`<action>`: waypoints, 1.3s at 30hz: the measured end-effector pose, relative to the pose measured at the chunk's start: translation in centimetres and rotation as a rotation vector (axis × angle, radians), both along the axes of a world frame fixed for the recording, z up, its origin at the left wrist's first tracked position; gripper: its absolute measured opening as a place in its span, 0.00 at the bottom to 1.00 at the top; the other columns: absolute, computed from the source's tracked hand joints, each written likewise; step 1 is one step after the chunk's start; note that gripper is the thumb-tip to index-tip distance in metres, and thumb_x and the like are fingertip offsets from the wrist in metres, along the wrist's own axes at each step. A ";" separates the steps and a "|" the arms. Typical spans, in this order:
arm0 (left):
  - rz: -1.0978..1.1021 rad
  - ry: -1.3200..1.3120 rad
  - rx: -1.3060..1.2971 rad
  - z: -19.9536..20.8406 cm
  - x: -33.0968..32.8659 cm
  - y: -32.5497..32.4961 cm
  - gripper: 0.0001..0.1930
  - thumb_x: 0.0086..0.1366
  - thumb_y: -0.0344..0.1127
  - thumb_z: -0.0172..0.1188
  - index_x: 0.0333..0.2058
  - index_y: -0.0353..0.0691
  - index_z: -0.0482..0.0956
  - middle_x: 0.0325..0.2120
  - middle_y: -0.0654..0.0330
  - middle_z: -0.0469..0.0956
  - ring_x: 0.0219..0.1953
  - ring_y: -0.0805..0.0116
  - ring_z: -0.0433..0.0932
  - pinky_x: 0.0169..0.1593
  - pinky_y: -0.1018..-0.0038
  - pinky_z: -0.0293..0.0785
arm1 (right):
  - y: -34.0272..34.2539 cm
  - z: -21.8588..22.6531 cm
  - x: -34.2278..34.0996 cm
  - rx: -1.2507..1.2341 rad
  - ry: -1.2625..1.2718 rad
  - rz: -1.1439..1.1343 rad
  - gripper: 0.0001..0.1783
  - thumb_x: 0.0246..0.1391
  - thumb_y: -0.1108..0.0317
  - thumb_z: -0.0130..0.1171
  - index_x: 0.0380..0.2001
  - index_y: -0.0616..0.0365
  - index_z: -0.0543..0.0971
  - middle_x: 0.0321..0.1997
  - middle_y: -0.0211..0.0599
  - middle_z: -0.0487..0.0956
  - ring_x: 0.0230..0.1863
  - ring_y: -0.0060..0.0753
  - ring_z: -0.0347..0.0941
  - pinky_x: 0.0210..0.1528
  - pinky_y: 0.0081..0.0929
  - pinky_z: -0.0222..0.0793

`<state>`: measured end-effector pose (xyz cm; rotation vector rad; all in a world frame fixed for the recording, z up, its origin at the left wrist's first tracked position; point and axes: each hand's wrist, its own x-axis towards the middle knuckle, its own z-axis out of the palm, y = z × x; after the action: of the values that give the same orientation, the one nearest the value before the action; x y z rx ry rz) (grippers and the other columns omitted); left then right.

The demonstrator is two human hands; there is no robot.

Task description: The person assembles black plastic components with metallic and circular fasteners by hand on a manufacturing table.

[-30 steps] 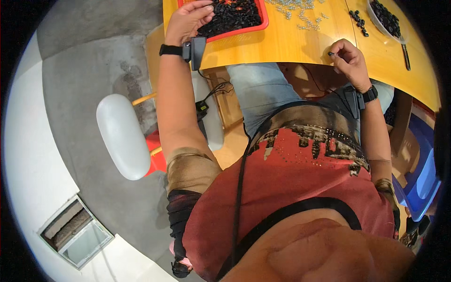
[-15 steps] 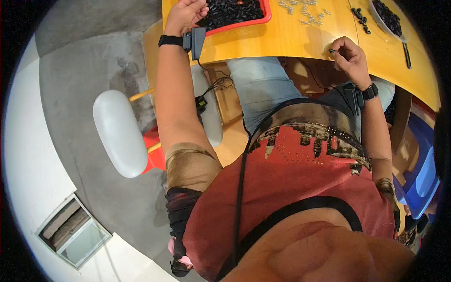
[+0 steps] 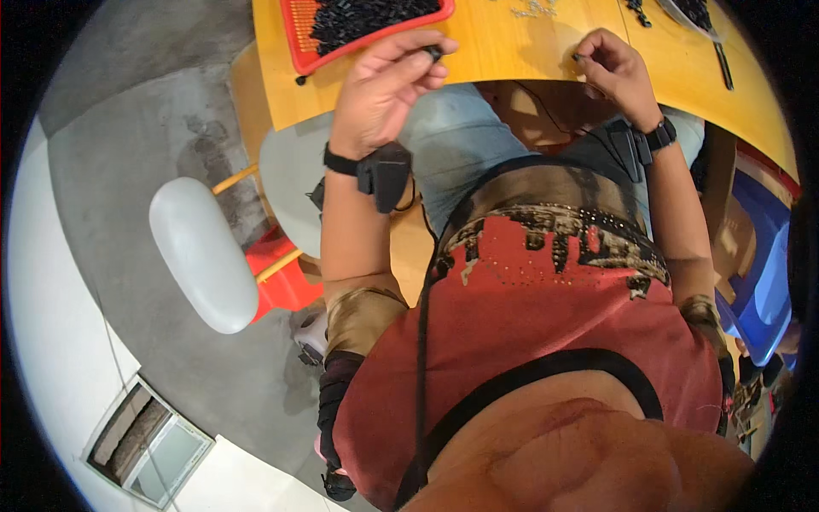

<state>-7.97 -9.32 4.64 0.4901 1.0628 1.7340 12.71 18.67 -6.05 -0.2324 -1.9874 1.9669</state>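
My left hand (image 3: 384, 90) is raised over the near edge of the yellow table, pinching a small black part (image 3: 434, 53) between thumb and fingers. My right hand (image 3: 616, 75) hovers by the table edge farther right, thumb and forefinger closed on a tiny dark piece (image 3: 577, 57); its kind is too small to tell. Behind my left hand stands a red plastic basket (image 3: 296, 38) heaped with small black parts (image 3: 371, 21). Small silvery metal pieces (image 3: 533, 8) lie scattered on the table between the two hands, toward the far side.
At the far right are a bowl (image 3: 682, 21) of black parts, a few loose black pieces (image 3: 638, 12) and a black pen-like stick (image 3: 724, 66) on the table (image 3: 490, 60). A grey-backed chair (image 3: 205, 247) stands left; a blue plastic bin (image 3: 755, 273) stands right.
My left hand has come from the basket back toward me and to the right, now with a black part showing in its fingers. My right hand keeps its pinch. The view has shifted slightly.
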 end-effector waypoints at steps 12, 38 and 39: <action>0.070 -0.334 0.057 -2.4 5.7 6.7 0.15 0.72 0.27 0.60 0.56 0.33 0.78 0.46 0.55 0.84 0.42 0.67 0.82 0.47 0.74 0.81 | -5.2 7.2 -1.0 -0.343 0.365 0.071 0.06 0.61 0.77 0.65 0.39 0.60 0.79 0.35 0.26 0.81 0.34 0.14 0.74 0.38 0.16 0.72; 0.105 -0.360 0.092 -5.1 7.0 8.9 0.14 0.71 0.26 0.61 0.54 0.34 0.81 0.46 0.56 0.85 0.44 0.66 0.84 0.50 0.73 0.81 | -4.3 8.0 1.0 -0.439 0.014 -0.067 0.06 0.63 0.76 0.65 0.42 0.61 0.79 0.34 0.28 0.83 0.28 0.15 0.78 0.31 0.14 0.74; 0.104 -0.358 0.090 -5.4 6.9 8.8 0.14 0.71 0.26 0.61 0.54 0.34 0.81 0.46 0.56 0.85 0.44 0.66 0.84 0.50 0.73 0.81 | -4.4 7.9 0.9 -0.452 0.023 -0.061 0.06 0.63 0.76 0.65 0.42 0.61 0.79 0.34 0.28 0.83 0.28 0.15 0.78 0.31 0.14 0.74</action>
<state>-1.09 -0.56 -0.71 0.1696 0.7684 1.8808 13.64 14.29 1.89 -0.3695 -1.4772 2.3412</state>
